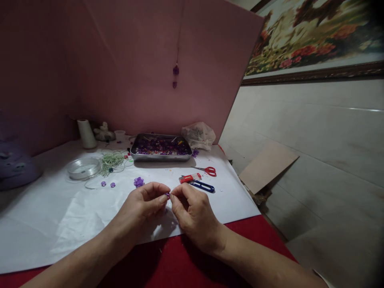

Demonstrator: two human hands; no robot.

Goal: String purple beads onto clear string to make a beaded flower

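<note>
Between the fingertips of my left hand (pixel 147 204) a small purple bead (pixel 167 195) is pinched, held low over the near part of the white sheet. My right hand (pixel 193 212) meets it from the other side, thumb and forefinger pressed together at the bead; whether a thread is between them is too small to tell. Just beyond my left hand lies a purple bead flower (pixel 139 182). Two loose purple beads (pixel 113 185) rest farther left. Past my right hand are navy thread snips (pixel 202 186), a red lighter-like item (pixel 190 178) and red-handled scissors (pixel 210 171).
A metal tray (pixel 162 158) of mixed beads stands at the back, with a plastic bag (pixel 199 136) beside it. Leftward are a clear line spool (pixel 84 168), tangled green thread (pixel 112 162) and a thread cone (pixel 87 134). A purple bead pendant (pixel 175 71) hangs against the pink panel.
</note>
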